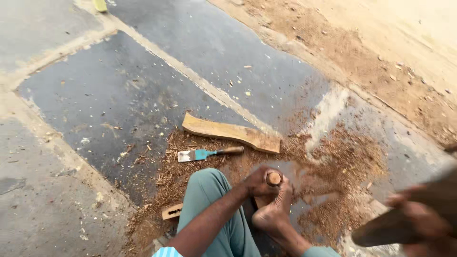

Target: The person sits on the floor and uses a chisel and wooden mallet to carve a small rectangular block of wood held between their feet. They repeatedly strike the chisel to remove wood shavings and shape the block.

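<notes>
My left hand (258, 183) is shut around a tool with a round wooden handle end (273, 178), held upright over the ground. My bare foot (275, 212) presses down right beside it, and what lies under the hand and foot is hidden. At the lower right, my right hand (421, 216) is blurred and grips a thick dark wooden club (381, 231) raised off the ground. My knee in teal trousers (209, 192) sits left of the left hand.
A curved wooden plank piece (233, 133) lies just beyond my hands. A flat chisel with a blue collar (209, 153) lies below it. A small wooden block (172, 212) rests by my knee. Sawdust and chips (342, 162) cover the dark stone paving.
</notes>
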